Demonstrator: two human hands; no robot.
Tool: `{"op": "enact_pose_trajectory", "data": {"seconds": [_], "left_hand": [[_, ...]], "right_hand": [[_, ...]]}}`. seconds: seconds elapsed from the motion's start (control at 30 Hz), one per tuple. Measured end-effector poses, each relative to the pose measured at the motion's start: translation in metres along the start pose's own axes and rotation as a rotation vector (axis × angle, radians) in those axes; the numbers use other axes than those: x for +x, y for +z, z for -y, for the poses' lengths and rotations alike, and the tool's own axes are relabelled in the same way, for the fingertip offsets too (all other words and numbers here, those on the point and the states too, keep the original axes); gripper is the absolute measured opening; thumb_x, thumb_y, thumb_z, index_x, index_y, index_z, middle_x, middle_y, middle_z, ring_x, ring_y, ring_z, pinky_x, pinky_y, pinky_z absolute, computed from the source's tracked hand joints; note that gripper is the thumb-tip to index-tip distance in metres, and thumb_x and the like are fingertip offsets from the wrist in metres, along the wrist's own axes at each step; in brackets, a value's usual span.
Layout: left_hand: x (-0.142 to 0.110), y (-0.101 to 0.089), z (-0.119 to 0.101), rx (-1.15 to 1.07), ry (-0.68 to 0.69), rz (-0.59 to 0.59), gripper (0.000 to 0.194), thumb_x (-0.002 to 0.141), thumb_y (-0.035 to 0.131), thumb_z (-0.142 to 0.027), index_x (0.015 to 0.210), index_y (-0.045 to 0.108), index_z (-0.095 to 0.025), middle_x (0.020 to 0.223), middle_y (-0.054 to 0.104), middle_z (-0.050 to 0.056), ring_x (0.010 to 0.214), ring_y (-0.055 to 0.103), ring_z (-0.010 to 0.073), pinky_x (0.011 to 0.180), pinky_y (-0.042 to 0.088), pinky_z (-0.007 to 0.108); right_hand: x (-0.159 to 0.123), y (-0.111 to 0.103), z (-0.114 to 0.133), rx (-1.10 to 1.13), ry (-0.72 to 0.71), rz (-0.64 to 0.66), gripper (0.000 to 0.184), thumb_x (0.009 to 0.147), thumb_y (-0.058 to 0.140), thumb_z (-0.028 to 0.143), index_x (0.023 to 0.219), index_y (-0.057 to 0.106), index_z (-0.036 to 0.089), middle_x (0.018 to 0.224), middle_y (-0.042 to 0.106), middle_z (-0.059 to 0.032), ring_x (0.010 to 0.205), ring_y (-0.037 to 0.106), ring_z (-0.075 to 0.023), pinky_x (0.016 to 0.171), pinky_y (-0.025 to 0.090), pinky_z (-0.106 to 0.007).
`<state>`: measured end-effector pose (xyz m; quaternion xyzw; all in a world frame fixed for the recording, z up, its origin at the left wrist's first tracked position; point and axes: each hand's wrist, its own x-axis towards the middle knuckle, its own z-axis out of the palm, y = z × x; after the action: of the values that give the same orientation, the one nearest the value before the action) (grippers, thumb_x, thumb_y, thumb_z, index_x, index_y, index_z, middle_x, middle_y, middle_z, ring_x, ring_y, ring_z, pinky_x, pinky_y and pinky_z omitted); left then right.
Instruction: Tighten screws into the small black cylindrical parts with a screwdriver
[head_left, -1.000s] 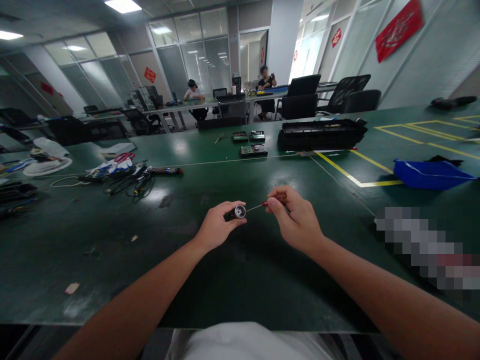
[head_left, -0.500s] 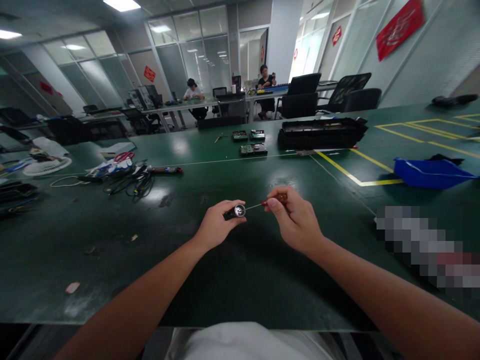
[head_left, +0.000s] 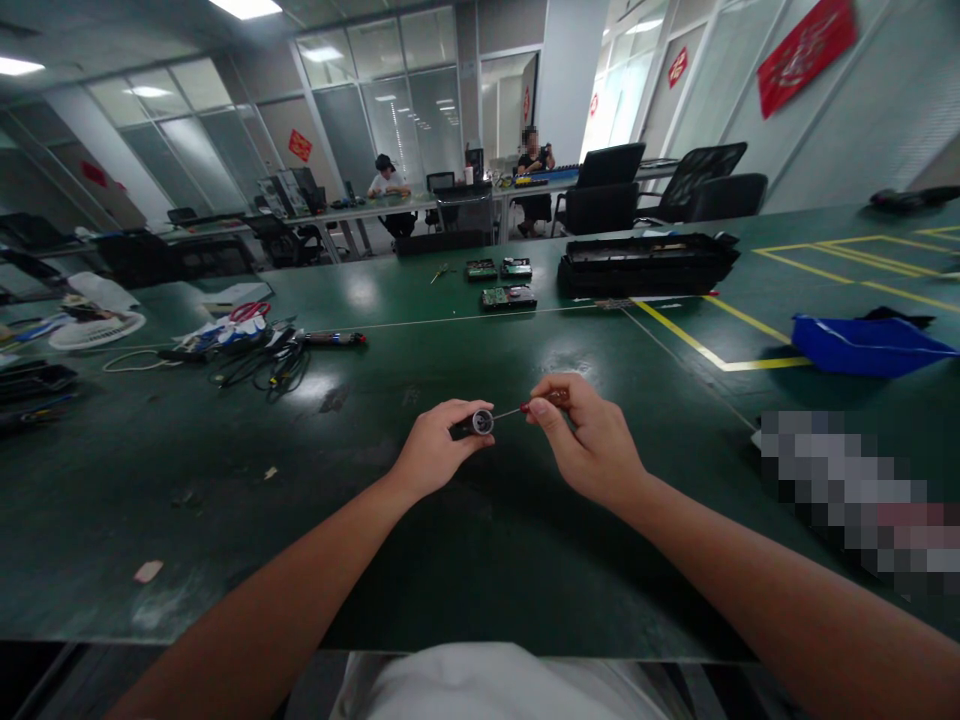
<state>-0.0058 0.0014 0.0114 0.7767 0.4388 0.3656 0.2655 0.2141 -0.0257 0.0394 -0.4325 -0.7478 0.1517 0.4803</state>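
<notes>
Pixelation masks an object [head_left: 855,490] on the right of the green table [head_left: 390,375], so its kind cannot be told; the left hand [head_left: 435,455] hides most of the dark tube [head_left: 481,423] that it grips between thumb and fingers; the right hand [head_left: 589,445] covers part of the screwdriver [head_left: 525,406] it pinches by the handle; whether the tip touches the tube or enters it is too small to make out. The dark tube is held over the near part of the table, its open end in view; a pale metallic ring rims that mouth, with darker recesses inside; the screwdriver has a reddish-brown handle and a thin shaft slanting down leftward toward the ring.
</notes>
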Motion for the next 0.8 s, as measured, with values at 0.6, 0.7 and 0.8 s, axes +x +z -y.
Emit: {"op": "enact_pose_trajectory", "data": {"seconds": [0.6, 0.7, 0.8], "left_hand": [[-0.002, 0.003, 0.002, 0.064, 0.012, 0.060, 0.041, 0.081, 0.080, -0.025, 0.120, 0.071, -0.028, 0.117, 0.071, 0.004, 0.109, 0.064, 0.0236, 0.100, 0.046, 0.040], [-0.003, 0.003, 0.003, 0.064, 0.014, 0.070, 0.041, 0.081, 0.080, -0.027, 0.121, 0.070, -0.027, 0.117, 0.071, 0.005, 0.109, 0.064, 0.0239, 0.099, 0.047, 0.040], [-0.003, 0.003, 0.003, 0.048, 0.012, 0.071, 0.041, 0.082, 0.079, -0.028, 0.122, 0.070, -0.027, 0.116, 0.070, 0.005, 0.108, 0.064, 0.0231, 0.097, 0.048, 0.038]], "right_hand": [[0.003, -0.003, 0.005, -0.074, 0.050, -0.012, 0.023, 0.099, 0.052, 0.040, 0.089, 0.062, 0.022, 0.063, 0.063, 0.0020, 0.053, 0.058, -0.0139, 0.052, 0.039, -0.027], [0.004, -0.003, 0.006, -0.098, 0.026, 0.013, 0.018, 0.099, 0.050, 0.034, 0.096, 0.063, 0.022, 0.068, 0.066, 0.0009, 0.052, 0.056, -0.0137, 0.052, 0.039, -0.028], [0.003, -0.005, 0.007, -0.107, -0.031, 0.058, 0.018, 0.098, 0.047, 0.027, 0.106, 0.061, 0.020, 0.079, 0.070, -0.0024, 0.060, 0.060, -0.0157, 0.057, 0.043, -0.029]]}}
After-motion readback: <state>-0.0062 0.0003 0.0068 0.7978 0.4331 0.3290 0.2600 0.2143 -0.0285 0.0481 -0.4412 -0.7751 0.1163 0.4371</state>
